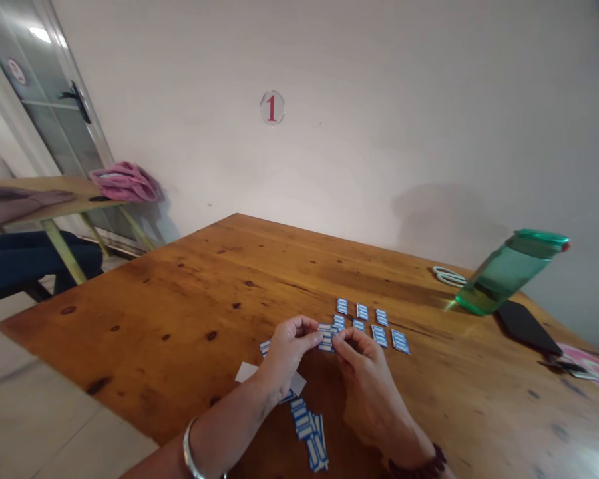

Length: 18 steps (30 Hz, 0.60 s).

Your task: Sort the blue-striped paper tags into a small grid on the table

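Note:
Between my hands is a small blue card with white label strips (326, 338), held just above the wooden table. My left hand (288, 349) pinches its left edge between thumb and fingers. At the opposite edge, my right hand (368, 366) has its thumb and fingertips closed on it. Several similar blue-and-white label cards (362, 312) lie in two rough rows beyond the hands. A loose, overlapping heap of label cards (309, 436) lies nearer me, between my forearms. White paper pieces (246, 371) and more cards are partly hidden beneath my left hand and wrist.
A green translucent bottle (512, 273) leans at the right, near a black flat case (529, 326) and a coiled white cable (449, 276). At left, another person's arm (24, 203) rests on a second table with a pink cloth bag (124, 181).

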Each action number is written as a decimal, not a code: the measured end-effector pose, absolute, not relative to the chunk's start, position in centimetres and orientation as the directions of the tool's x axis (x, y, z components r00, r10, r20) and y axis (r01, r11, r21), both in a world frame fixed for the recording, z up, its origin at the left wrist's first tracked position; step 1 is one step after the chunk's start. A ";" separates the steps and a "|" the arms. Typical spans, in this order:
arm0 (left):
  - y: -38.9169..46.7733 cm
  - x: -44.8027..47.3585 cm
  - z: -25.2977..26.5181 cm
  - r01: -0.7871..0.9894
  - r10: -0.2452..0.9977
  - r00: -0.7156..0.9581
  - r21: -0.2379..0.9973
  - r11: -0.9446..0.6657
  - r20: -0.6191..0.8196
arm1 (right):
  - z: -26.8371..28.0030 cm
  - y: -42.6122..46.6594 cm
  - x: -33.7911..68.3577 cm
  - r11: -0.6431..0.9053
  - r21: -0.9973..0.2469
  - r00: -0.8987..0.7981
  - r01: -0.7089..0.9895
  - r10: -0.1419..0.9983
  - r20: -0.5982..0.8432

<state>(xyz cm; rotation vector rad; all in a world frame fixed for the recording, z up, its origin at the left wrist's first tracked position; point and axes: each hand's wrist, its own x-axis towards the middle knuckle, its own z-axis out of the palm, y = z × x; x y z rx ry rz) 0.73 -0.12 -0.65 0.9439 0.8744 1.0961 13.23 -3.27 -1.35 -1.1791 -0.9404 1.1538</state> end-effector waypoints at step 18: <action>-0.3 0.8 -0.6 -0.318 0.935 0.292 0.902 0.292 -0.200 | -2.8 -3.3 13.1 0.005 -0.962 0.089 -0.275 0.996 -0.020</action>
